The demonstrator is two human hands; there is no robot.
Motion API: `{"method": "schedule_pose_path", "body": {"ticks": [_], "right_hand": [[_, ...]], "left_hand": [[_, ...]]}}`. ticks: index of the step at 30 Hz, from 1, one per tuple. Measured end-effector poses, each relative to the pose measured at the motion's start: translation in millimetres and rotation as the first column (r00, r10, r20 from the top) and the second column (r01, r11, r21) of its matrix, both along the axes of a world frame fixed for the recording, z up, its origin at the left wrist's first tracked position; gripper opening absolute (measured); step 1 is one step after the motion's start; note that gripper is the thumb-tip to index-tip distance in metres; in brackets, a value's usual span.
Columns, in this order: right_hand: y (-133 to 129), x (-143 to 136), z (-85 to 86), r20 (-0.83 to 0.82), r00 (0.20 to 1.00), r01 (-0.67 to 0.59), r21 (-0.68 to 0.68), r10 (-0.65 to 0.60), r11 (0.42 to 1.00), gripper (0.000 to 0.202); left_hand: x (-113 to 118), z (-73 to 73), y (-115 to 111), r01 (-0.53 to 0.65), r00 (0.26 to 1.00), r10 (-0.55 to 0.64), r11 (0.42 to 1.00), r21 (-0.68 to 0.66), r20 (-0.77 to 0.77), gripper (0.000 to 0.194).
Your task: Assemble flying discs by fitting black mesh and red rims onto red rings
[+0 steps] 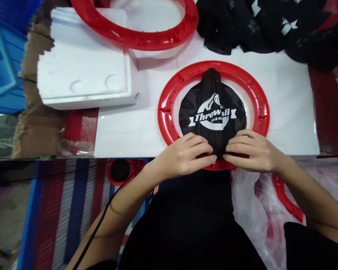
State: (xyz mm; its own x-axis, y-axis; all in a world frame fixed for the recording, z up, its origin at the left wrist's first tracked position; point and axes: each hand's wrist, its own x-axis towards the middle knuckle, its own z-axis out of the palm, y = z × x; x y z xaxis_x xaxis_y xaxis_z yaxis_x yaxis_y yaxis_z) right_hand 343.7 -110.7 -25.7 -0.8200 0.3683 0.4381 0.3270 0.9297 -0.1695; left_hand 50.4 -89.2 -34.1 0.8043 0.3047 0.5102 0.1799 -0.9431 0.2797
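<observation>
We have both hands at the near side of a red ring (165, 123), which lies with its ribbed face up on the white-covered bench (293, 123), its near edge reaching just past the bench's front. Inside it sits a black mesh (231, 95) with a white printed logo (214, 116); at the far end a gathered fold of the cloth lies over the ring, while slim white gaps show between mesh and ring at the left and right. Our left hand (190, 155) has its fingers curled, thumb and fingertips seeming to pinch the mesh near its closest edge. Our right hand (252, 152) mirrors it, fingers bent and tips drawn in on the cloth just beside the left; whether either hand also grips the ring beneath, we cannot tell. We judge the step in hand to be working the mesh's near edge onto the ring, with the far end apparently laid over already. From here, the move calls for an even pull by both hands, keeping the cloth flat and the logo centred. Beyond, a second red ring (152, 39) rests partly over a white foam box (84, 67), and a heap of black mesh pieces (248, 33) lies at the far right.
</observation>
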Motion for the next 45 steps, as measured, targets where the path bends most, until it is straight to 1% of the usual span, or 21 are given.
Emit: {"method": "schedule_pose_path", "body": {"ticks": [3, 6, 12, 16, 21, 24, 27, 29, 31, 32, 33, 34, 35, 36, 37, 38, 40, 41, 42, 43, 45], "right_hand": [[-7.9, 3.4, -5.8, -0.07, 0.997, 0.028, 0.058, -0.024, 0.998, 0.014], [-13.7, 4.2, -8.9, -0.111, 0.994, 0.023, 0.107, -0.011, 0.994, 0.021], [-15.5, 0.7, -4.2, -0.101, 0.995, 0.014, 0.172, 0.003, 0.985, 0.023], [-15.0, -1.2, -0.8, -0.048, 0.999, 0.027, 0.173, -0.018, 0.985, 0.018], [-15.9, -0.7, -5.5, -0.062, 0.997, 0.041, 0.083, -0.036, 0.996, 0.018], [-16.0, -2.0, -5.3, -0.053, 0.995, 0.092, 0.053, -0.089, 0.994, 0.013], [-19.9, -6.8, 2.9, 0.049, 0.992, 0.111, 0.118, -0.118, 0.987, 0.012], [-27.8, -13.7, 9.4, 0.162, 0.979, 0.092, 0.197, -0.125, 0.976, 0.014], [-40.7, -25.1, 13.7, 0.247, 0.953, 0.108, 0.262, -0.175, 0.959, 0.016], [-48.3, -32.6, 15.1, 0.265, 0.942, 0.131, 0.28, -0.207, 0.951, 0.016], [-55.8, -41.1, 16.8, 0.268, 0.934, 0.157, 0.284, -0.236, 0.946, 0.017], [-62.6, -49.9, 19.3, 0.261, 0.93, 0.186, 0.272, -0.259, 0.944, 0.017], [-67.9, -58.4, 23.5, 0.258, 0.929, 0.21, 0.226, -0.266, 0.951, 0.017], [-70.8, -65.9, 29.7, 0.265, 0.936, 0.204, 0.13, -0.232, 0.97, 0.017], [-71.0, -71.8, 37.9, 0.276, 0.95, 0.156, -0.016, -0.146, 0.988, 0.016], [-67.9, -75.6, 47.6, 0.273, 0.962, 0.072, -0.198, -0.016, 0.978, 0.016], [-52.5, -77.3, 66.4, 0.176, 0.96, -0.101, -0.508, 0.218, 0.855, 0.024], [-41.1, -75.7, 72.6, 0.117, 0.961, -0.141, -0.572, 0.25, 0.808, 0.028], [-28.3, -72.9, 74.8, 0.09, 0.974, -0.12, -0.57, 0.207, 0.813, 0.029], [-15.0, -69.5, 72.5, 0.104, 0.99, -0.028, -0.515, 0.095, 0.857, 0.029], [9.3, -62.0, 55.1, 0.179, 0.966, 0.238, -0.315, -0.189, 0.919, 0.024]], "left_hand": [[0.8, -2.4, 1.7, 0.02, 0.997, -0.024, 0.998, 0.051, 0.075, 0.012], [0.1, -5.5, 2.4, 0.045, 0.994, -0.048, 0.998, 0.035, 0.097, 0.018], [-1.2, -6.3, 1.6, 0.04, 0.99, -0.042, 0.999, 0.017, 0.135, 0.022], [-0.2, 0.0, 3.6, 0.052, 0.998, -0.053, 0.998, 0.03, 0.044, 0.019], [1.4, 7.1, 3.5, 0.08, 0.993, -0.072, 0.994, 0.081, -0.096, 0.019], [1.0, 10.9, 0.6, 0.081, 0.983, -0.051, 0.983, 0.167, -0.174, 0.02], [0.3, 13.8, -1.8, 0.097, 0.964, -0.04, 0.973, 0.21, -0.262, 0.021], [2.1, 14.6, -4.2, 0.088, 0.966, -0.048, 0.985, 0.151, -0.255, 0.02], [7.3, 14.2, -8.7, -0.021, 0.98, 0.023, 1.0, 0.014, -0.199, 0.018], [11.1, 13.7, -11.7, -0.136, 0.976, 0.124, 0.989, -0.06, -0.179, 0.021], [15.3, 13.1, -14.7, -0.283, 0.948, 0.258, 0.952, -0.121, -0.185, 0.027], [19.4, 12.6, -17.2, -0.435, 0.891, 0.399, 0.887, -0.156, -0.216, 0.035], [22.5, 12.2, -18.9, -0.56, 0.818, 0.511, 0.813, -0.162, -0.262, 0.044], [24.1, 12.4, -19.3, -0.634, 0.757, 0.571, 0.759, -0.147, -0.317, 0.054], [23.5, 13.3, -18.1, -0.644, 0.738, 0.565, 0.753, -0.134, -0.37, 0.063], [20.7, 14.8, -15.2, -0.591, 0.762, 0.494, 0.795, -0.138, -0.42, 0.069], [8.7, 19.6, -4.6, -0.347, 0.85, 0.218, 0.916, -0.199, -0.48, 0.071], [0.7, 22.4, 2.4, -0.208, 0.874, 0.069, 0.948, -0.242, -0.481, 0.068], [-7.5, 25.2, 10.0, -0.093, 0.883, -0.051, 0.956, -0.279, -0.467, 0.066], [-15.1, 27.7, 17.8, -0.011, 0.885, -0.133, 0.952, -0.307, -0.446, 0.063], [-24.9, 31.5, 32.2, 0.061, 0.895, -0.201, 0.94, -0.335, -0.399, 0.054]]}}
